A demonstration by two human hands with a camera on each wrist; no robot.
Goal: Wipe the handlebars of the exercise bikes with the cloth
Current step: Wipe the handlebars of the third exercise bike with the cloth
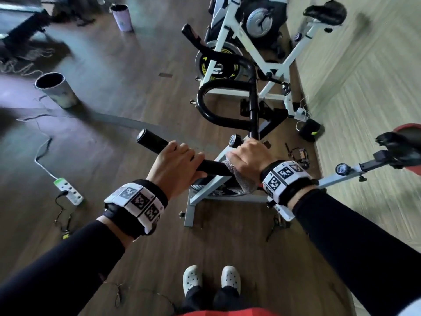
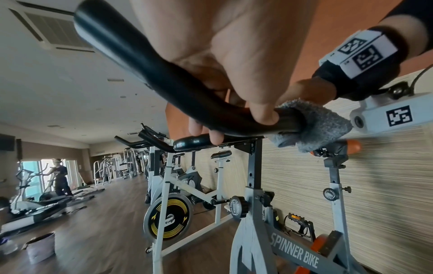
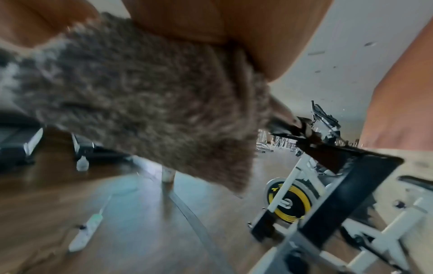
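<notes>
Grey frame (image 2: 276,246) lettering: "SPINNER BIKE"

Fuzzy grey terry cloth (image 2: 321,122), smooth black glossy handlebar (image 2: 131,55), wood-look plank floor (image 1: 136,65)

Readable text: one brand label, plus part of a knob legend.
"SPINNER BIKE" in white caps on grey frame (image 2: 297,254) of nearest bike, left wrist view; black tension knob (image 2: 237,207) reads "LOOSEN", rest too small. Wristband squares are code patterns, no letters.
</notes>
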